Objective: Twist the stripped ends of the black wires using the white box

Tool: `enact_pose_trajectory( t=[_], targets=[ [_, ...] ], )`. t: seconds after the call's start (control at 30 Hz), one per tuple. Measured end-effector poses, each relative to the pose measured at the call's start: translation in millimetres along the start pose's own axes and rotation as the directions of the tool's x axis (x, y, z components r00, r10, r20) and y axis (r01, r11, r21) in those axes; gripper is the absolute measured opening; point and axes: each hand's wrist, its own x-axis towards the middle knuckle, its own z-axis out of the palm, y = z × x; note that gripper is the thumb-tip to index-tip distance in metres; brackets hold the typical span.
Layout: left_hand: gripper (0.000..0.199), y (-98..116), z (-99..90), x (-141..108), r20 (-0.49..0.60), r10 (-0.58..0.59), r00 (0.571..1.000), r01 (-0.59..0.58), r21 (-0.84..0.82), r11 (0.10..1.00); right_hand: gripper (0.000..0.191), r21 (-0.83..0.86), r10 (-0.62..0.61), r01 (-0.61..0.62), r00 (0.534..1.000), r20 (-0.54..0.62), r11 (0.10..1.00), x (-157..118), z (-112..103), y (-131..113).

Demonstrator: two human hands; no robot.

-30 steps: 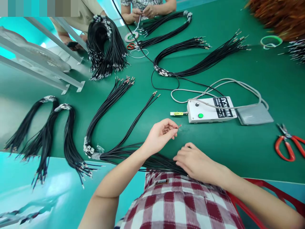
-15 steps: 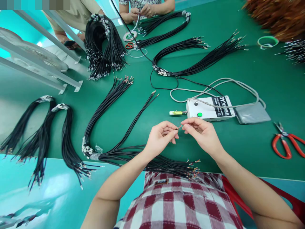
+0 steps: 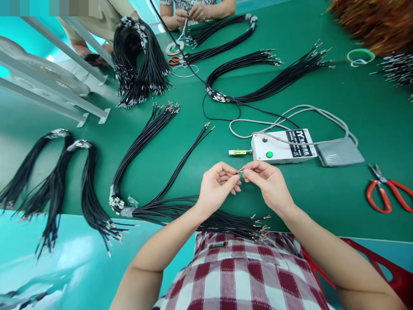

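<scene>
My left hand (image 3: 219, 183) pinches the end of a black cable, most of which is hidden by the hand and forearm. Fine wires (image 3: 240, 171) stick out of that end, and my right hand (image 3: 266, 181) has its thumb and forefinger closed on their tips. Below and left of my hands lies a bent bundle of black cables (image 3: 129, 165), its stripped ends showing coloured wires. Just beyond my fingers sits a white box (image 3: 277, 148) with a green button and a yellow-green tip (image 3: 239, 152) on its left side.
A grey foot pedal (image 3: 341, 153) and red-handled pliers (image 3: 382, 193) lie to the right. More cable bundles (image 3: 140, 64) rest at the far left and back. Metal struts (image 3: 54, 84) stand at left. Across the green table a co-worker's hands (image 3: 190, 16) hold a white strip.
My right hand has shifted slightly left, nearer my left hand, and the wires between my fingers now lie straighter. The view has moved a little.
</scene>
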Motion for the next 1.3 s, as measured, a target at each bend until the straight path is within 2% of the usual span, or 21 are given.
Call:
enact_pose_trajectory(
  t=[0.17, 0.4, 0.57, 0.7, 0.83, 0.93, 1.0, 1.07, 1.17, 1.23, 1.3],
  targets=[
    [0.037, -4.6, 1.5, -0.3, -0.021, 0.023, 1.000, -0.024, -0.069, 0.997, 0.024, -0.056, -0.015, 0.015, 1.000, -0.011, 0.998, -4.8, 3.0, 8.8],
    [0.033, -7.0, 3.4, -0.5, -0.030, 0.039, 0.999, -0.040, -0.036, 0.999, 0.027, -0.095, -0.049, 0.048, 0.999, -0.008, 0.994, -0.5, 3.8, 6.9],
    [0.032, -11.4, 5.2, -0.6, -0.047, 0.101, 0.994, -0.104, -0.064, 0.992, 0.028, -0.079, -0.013, 0.011, 1.000, -0.022, 0.997, 0.3, 12.0, 9.9],
    [0.030, -16.0, 3.0, -0.2, -0.022, 0.129, 0.991, -0.131, -0.121, 0.984, 0.027, -0.052, 0.007, -0.006, 1.000, 0.017, 0.999, -0.4, 11.6, 13.2],
    [0.029, -15.8, 1.7, 2.1, 0.044, 0.121, 0.992, -0.119, -0.045, 0.992, 0.030, -0.019, 0.048, -0.046, 0.995, 0.093, 0.999, -0.5, 7.0, 16.4],
    [0.024, -16.6, 2.2, 4.6, 0.021, 0.152, 0.988, -0.152, -0.013, 0.988, 0.033, -0.074, 0.051, -0.044, 0.995, 0.090, 0.996, -0.9, 3.8, 18.4],
    [0.023, -18.6, 2.8, 6.2, 0.002, 0.176, 0.984, -0.176, -0.031, 0.984, 0.031, -0.182, -0.001, 0.015, 0.997, 0.081, 0.983, -0.9, 1.6, 18.8],
    [0.025, -21.4, 3.0, 7.5, -0.018, 0.188, 0.982, -0.188, -0.060, 0.980, 0.024, -0.354, -0.107, 0.131, 0.991, 0.085, 0.926, -0.5, -0.8, 18.1],
    [0.030, -26.5, 2.1, 8.2, -0.037, 0.165, 0.986, -0.167, -0.063, 0.984, 0.015, -0.617, -0.269, 0.286, 0.955, 0.124, 0.733, 0.5, -4.1, 16.0],
    [0.031, -30.6, 0.4, 7.5, -0.037, 0.150, 0.988, -0.150, -0.007, 0.989, 0.013, -0.718, -0.310, 0.328, 0.937, 0.162, 0.614, 1.3, -5.6, 14.5],
    [0.027, -34.8, -1.7, 6.5, -0.035, 0.161, 0.986, -0.157, 0.090, 0.983, 0.014, -0.773, -0.318, 0.345, 0.928, 0.195, 0.532, 2.1, -6.8, 13.4]
  ],
)
